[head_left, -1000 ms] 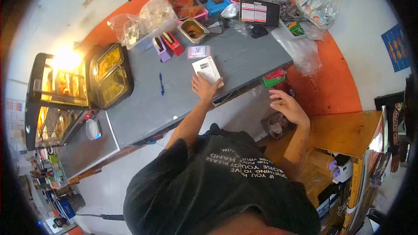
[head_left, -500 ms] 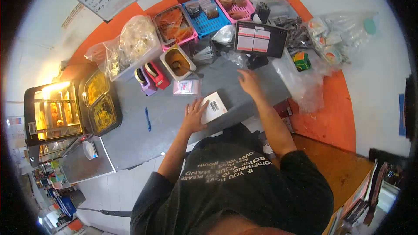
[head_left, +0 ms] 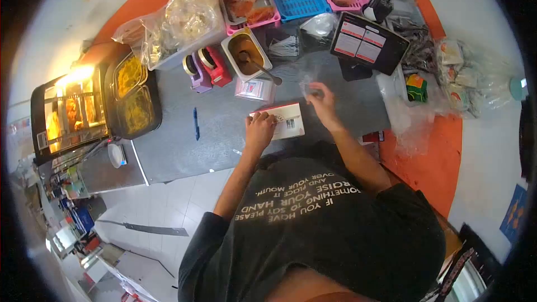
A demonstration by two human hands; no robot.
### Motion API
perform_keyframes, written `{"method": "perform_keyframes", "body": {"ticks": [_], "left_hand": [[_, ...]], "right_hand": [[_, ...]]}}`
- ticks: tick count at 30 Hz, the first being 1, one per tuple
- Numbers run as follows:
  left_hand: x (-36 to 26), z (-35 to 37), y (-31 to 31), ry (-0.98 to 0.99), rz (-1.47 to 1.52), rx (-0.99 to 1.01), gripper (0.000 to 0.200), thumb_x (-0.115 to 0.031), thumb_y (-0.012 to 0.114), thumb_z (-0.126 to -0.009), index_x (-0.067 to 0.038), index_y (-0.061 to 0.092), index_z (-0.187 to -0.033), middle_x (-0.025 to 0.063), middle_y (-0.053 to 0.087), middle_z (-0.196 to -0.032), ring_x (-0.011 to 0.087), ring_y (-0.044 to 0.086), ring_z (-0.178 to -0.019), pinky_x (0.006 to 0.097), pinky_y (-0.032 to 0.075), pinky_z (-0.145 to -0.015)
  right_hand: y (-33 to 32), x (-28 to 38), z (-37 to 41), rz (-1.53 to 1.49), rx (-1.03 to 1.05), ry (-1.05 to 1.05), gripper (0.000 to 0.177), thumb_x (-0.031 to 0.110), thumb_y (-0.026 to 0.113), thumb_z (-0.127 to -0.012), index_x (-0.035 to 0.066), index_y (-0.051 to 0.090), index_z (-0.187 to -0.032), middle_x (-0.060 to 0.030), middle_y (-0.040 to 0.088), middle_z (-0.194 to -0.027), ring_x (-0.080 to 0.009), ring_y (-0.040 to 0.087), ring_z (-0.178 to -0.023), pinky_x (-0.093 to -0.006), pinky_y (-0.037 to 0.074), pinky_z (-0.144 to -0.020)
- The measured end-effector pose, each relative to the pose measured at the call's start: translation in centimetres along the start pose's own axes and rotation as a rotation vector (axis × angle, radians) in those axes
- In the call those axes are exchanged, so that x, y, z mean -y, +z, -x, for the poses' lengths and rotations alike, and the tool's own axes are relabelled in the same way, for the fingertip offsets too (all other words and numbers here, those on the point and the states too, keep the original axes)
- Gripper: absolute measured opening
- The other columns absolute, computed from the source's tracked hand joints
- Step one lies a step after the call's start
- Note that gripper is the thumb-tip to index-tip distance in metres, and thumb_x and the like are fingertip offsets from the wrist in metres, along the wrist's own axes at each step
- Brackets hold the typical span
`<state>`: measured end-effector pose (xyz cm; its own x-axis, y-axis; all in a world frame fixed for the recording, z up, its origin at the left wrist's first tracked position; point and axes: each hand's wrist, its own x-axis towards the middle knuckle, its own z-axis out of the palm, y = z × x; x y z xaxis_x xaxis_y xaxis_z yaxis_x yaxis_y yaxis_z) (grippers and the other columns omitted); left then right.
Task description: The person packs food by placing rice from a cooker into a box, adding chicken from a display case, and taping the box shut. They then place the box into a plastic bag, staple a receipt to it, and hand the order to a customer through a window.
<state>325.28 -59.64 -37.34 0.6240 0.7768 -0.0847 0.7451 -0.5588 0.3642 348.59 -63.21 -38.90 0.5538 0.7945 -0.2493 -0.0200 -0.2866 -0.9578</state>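
A flat white box (head_left: 291, 120) with a barcode and a red edge lies on the grey counter (head_left: 184, 151). My left hand (head_left: 260, 127) is closed at its left end, fingers bent over the top edge. To the right, my right hand (head_left: 323, 103) is raised beside the box, thumb and fingers pinched on a thin clear plastic bag (head_left: 309, 83). Just above the box is a pack of small clear bags (head_left: 254, 89). A blue pen (head_left: 196, 124) lies to the left.
Behind are a metal sauce pan (head_left: 246, 53) with a spoon, two tape dispensers (head_left: 215, 67), a tablet (head_left: 369, 43), and pink and blue baskets (head_left: 296, 3). Food trays (head_left: 134, 100) and a lit warmer (head_left: 70, 109) stand left. Plastic bags (head_left: 464, 78) hang at right.
The view has shifted. The white box has turned straighter, and my left hand's fingers have bent over its edge. My right hand has come closer to the box and closed on clear plastic.
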Motion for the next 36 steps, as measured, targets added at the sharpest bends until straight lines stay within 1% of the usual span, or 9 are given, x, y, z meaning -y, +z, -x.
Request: {"method": "perform_keyframes", "body": {"ticks": [3, 5, 13, 17, 25, 29, 31, 33, 36], "left_hand": [[0.0, 0.6, -0.7, 0.164, 0.054, -0.105, 0.011, -0.017, 0.064, -0.083, -0.01, 0.065, -0.092, 0.0091, 0.062, -0.097, 0.0275, 0.059, -0.097, 0.0442, 0.043, -0.083], [0.7, 0.8, -0.3, 0.26, 0.109, -0.222, 0.009, -0.015, 0.063, -0.083, -0.008, 0.065, -0.089, 0.012, 0.062, -0.097, 0.0295, 0.06, -0.095, 0.0448, 0.044, -0.083], [2.6, 1.5, 2.7, 0.349, 0.379, 0.129, 0.014, -0.008, 0.055, -0.085, 0.0, 0.055, -0.096, 0.019, 0.06, -0.097, 0.0385, 0.059, -0.092, 0.0479, 0.047, -0.078], [3.7, 1.5, 4.8, 0.459, 0.214, -0.077, 0.015, -0.013, 0.056, -0.087, -0.002, 0.056, -0.096, 0.0195, 0.062, -0.091, 0.0397, 0.058, -0.092, 0.0526, 0.043, -0.08], [3.7, -1.3, 3.0, 0.578, 0.186, 0.094, 0.019, -0.015, 0.053, -0.092, -0.001, 0.058, -0.105, 0.0244, 0.063, -0.094, 0.0451, 0.06, -0.089, 0.0512, 0.045, -0.076], [0.8, -0.9, -0.2, 0.322, 0.281, 0.379, 0.017, -0.012, 0.053, -0.092, -0.004, 0.065, -0.101, 0.0235, 0.064, -0.09, 0.0435, 0.06, -0.086, 0.0503, 0.047, -0.077], [0.6, -1.5, -0.5, 0.316, 0.127, 0.391, 0.021, -0.015, 0.057, -0.09, -0.009, 0.064, -0.109, 0.0232, 0.062, -0.1, 0.0425, 0.059, -0.093, 0.0521, 0.045, -0.081], [0.0, -2.0, -1.9, 0.762, -0.189, 0.141, 0.039, -0.022, 0.062, -0.088, -0.01, 0.054, -0.125, 0.0243, 0.057, -0.115, 0.0425, 0.055, -0.104, 0.0523, 0.043, -0.089], [1.9, -3.8, 0.3, 0.665, -0.086, 0.226, 0.06, -0.031, 0.071, -0.083, -0.006, 0.046, -0.131, 0.0247, 0.052, -0.123, 0.0434, 0.051, -0.112, 0.0505, 0.041, -0.095]], "right_hand": [[2.7, -2.6, 1.0, -0.413, 0.308, 0.19, 0.018, 0.011, 0.071, -0.081, 0.0, 0.062, -0.092, -0.0144, 0.069, -0.09, -0.0183, 0.065, -0.076, -0.0312, 0.052, -0.07], [5.0, -4.5, 2.4, 0.327, 0.684, -0.299, 0.024, 0.012, 0.063, -0.085, 0.0, 0.055, -0.105, -0.0232, 0.067, -0.095, -0.0299, 0.067, -0.08, -0.038, 0.052, -0.073], [5.5, 4.5, 5.2, 0.46, 0.336, -0.059, 0.023, 0.015, 0.052, -0.09, 0.002, 0.044, -0.106, -0.0247, 0.061, -0.092, -0.0419, 0.061, -0.09, -0.0455, 0.048, -0.077], [7.6, -3.0, 6.8, 0.53, 0.259, -0.423, 0.036, 0.019, 0.053, -0.092, 0.005, 0.047, -0.124, -0.0215, 0.059, -0.114, -0.0373, 0.06, -0.104, -0.0423, 0.048, -0.084], [-2.3, 0.5, 8.9, 0.107, -0.323, -0.349, 0.022, 0.013, 0.062, -0.088, 0.004, 0.059, -0.108, -0.0155, 0.066, -0.101, -0.0271, 0.066, -0.093, -0.0375, 0.052, -0.08], [-15.4, -6.2, 8.8, 0.183, -1.259, -0.316, 0.019, 0.008, 0.055, -0.087, 0.0, 0.06, -0.103, -0.0111, 0.066, -0.092, -0.0208, 0.063, -0.088, -0.034, 0.048, -0.082], [-23.0, -8.1, 10.3, -0.092, -1.68, -0.284, 0.027, 0.011, 0.05, -0.087, -0.002, 0.062, -0.107, -0.0165, 0.066, -0.104, -0.0296, 0.061, -0.093, -0.0392, 0.048, -0.083], [-31.1, -14.5, 11.2, -0.272, -1.73, 0.244, 0.028, 0.009, 0.047, -0.089, -0.002, 0.062, -0.11, -0.016, 0.065, -0.11, -0.0297, 0.061, -0.095, -0.0415, 0.049, -0.079], [-37.6, -21.2, 10.9, -0.53, -1.394, 0.265, 0.026, 0.011, 0.051, -0.088, 0.0, 0.061, -0.11, -0.0126, 0.064, -0.106, -0.0257, 0.061, -0.091, -0.0373, 0.051, -0.076]]}}
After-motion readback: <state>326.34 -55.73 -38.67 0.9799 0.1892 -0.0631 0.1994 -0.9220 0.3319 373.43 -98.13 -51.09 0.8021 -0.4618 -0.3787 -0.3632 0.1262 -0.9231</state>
